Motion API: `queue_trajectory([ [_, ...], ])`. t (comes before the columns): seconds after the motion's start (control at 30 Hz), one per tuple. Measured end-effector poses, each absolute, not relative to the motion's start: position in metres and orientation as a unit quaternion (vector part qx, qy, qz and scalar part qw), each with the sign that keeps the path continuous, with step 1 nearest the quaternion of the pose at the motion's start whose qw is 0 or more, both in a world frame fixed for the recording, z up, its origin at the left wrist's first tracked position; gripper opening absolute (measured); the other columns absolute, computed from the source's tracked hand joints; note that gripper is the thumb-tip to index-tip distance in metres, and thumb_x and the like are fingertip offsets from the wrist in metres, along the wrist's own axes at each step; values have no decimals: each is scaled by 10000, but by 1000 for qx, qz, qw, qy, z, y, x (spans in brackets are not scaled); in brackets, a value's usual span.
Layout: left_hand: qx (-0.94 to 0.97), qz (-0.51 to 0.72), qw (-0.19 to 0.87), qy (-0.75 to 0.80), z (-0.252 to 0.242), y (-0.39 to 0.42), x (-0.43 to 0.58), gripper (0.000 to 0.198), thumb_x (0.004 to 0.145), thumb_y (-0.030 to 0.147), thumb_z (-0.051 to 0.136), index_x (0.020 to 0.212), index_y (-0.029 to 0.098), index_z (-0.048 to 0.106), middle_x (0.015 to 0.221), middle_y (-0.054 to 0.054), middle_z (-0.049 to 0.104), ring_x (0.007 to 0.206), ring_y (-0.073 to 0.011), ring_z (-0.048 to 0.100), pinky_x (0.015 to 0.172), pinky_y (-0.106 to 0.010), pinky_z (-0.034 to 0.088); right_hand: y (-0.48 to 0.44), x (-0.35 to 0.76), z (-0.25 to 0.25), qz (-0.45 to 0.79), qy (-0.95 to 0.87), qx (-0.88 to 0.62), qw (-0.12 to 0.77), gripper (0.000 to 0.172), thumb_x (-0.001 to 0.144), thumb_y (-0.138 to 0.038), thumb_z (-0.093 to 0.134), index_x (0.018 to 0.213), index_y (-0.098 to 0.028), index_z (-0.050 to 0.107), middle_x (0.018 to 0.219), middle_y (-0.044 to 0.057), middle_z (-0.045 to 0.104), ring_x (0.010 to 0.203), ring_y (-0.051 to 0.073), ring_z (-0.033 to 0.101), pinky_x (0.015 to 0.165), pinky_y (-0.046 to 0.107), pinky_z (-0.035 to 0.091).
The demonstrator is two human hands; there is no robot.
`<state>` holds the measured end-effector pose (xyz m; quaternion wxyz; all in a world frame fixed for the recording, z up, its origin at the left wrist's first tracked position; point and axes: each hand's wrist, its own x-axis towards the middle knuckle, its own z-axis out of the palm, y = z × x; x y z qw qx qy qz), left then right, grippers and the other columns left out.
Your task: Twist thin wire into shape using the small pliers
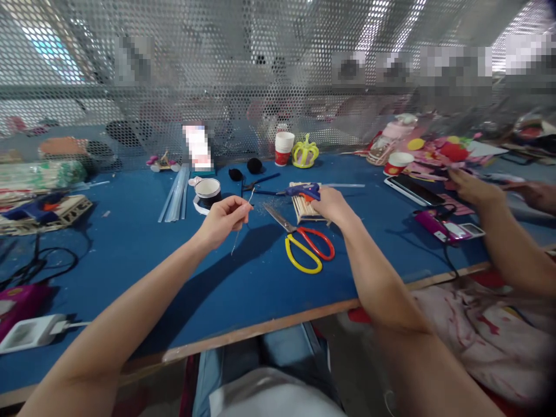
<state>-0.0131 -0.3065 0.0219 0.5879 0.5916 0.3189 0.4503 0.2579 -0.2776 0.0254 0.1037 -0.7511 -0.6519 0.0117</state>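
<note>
My left hand (226, 220) is closed in a pinch on a thin, light-coloured wire (236, 240), whose ends stick out above and below the fingers. Fingers of my right hand (333, 204) are wrapped round the handle of a blue hot glue gun (300, 189) with an orange trigger. Its nozzle points left, over a small rack of wooden sticks (309, 212). Scissors (291, 230) with one red and one yellow handle lie open on the table in front of the rack. Blue-handled pliers (252, 187) lie just behind my left hand.
Clear glue sticks (176, 197), a roll of white tape (208, 189), black pompoms (254, 165), stacked paper cups (284, 148) and a yellow crown-shaped ornament (305, 153) are on the blue table (243, 295). At right, a co-worker's hands (471, 188) work near a phone (414, 190).
</note>
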Motion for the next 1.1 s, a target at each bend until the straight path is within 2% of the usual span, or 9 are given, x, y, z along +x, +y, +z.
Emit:
queue_trajectory([
  [0.07, 589, 450, 588, 324, 22, -307, -13, 224, 742, 356, 631, 748, 145, 556, 572, 22, 513, 400, -17, 310, 393, -187, 208, -281, 258, 27, 12, -625, -760, 177, 404, 737, -231, 557, 1091, -39, 528, 987, 198, 634, 900, 262, 609, 733, 322, 459],
  [0.13, 579, 458, 592, 324, 21, -307, -12, 230, 731, 352, 643, 732, 142, 550, 584, 17, 521, 402, -15, 310, 394, -188, 205, -287, 256, 33, 24, -609, -746, 267, 460, 707, -239, 590, 1119, -56, 500, 996, 174, 630, 899, 258, 603, 738, 329, 458],
  [0.27, 552, 475, 603, 325, 15, -306, -11, 227, 724, 340, 652, 716, 144, 538, 577, 24, 514, 401, -14, 314, 398, -184, 204, -306, 242, 53, 154, -674, -638, 341, 290, 732, -292, 574, 967, -123, 571, 862, 74, 646, 746, 190, 595, 658, 290, 462],
  [0.4, 533, 501, 600, 324, 6, -305, -12, 214, 721, 322, 658, 715, 145, 538, 529, 38, 492, 405, -16, 318, 402, -173, 204, -321, 221, 59, 250, -670, -555, 425, 300, 758, -417, 562, 854, -133, 587, 683, 28, 609, 586, 133, 550, 551, 255, 444],
  [0.5, 526, 521, 588, 326, 3, -305, -13, 203, 724, 313, 656, 722, 145, 542, 518, 41, 486, 421, -22, 339, 408, -169, 214, -328, 207, 51, 321, -638, -528, 459, 288, 725, -412, 608, 755, -126, 588, 595, 16, 578, 507, 115, 530, 490, 245, 439],
  [0.67, 532, 528, 558, 357, -1, -304, -13, 203, 719, 323, 655, 710, 150, 550, 511, 42, 490, 438, -32, 370, 418, -167, 252, -338, 192, 39, 371, -642, -484, 464, 235, 753, -357, 581, 823, -135, 610, 613, 15, 595, 485, 94, 514, 457, 227, 442],
  [0.8, 565, 516, 506, 397, -3, -303, -12, 207, 712, 341, 652, 715, 152, 568, 526, 30, 522, 466, -49, 427, 447, -172, 310, -341, 190, 32, 310, -665, -521, 435, 196, 749, -352, 581, 743, -157, 597, 568, 1, 583, 479, 102, 524, 477, 235, 446],
  [0.93, 574, 514, 490, 406, -4, -302, -11, 206, 711, 343, 646, 709, 151, 570, 525, 31, 525, 459, -51, 433, 444, -173, 316, -340, 191, 27, 248, -690, -541, 412, 272, 769, -360, 556, 571, -174, 543, 474, -12, 535, 454, 103, 516, 511, 245, 444],
  [1.1, 584, 506, 483, 413, -2, -303, -9, 204, 712, 339, 644, 700, 151, 568, 523, 28, 526, 469, -56, 442, 455, -176, 333, -339, 192, 25, 230, -694, -550, 403, 254, 774, -370, 547, 611, -176, 566, 477, -12, 547, 440, 104, 520, 497, 244, 443],
])
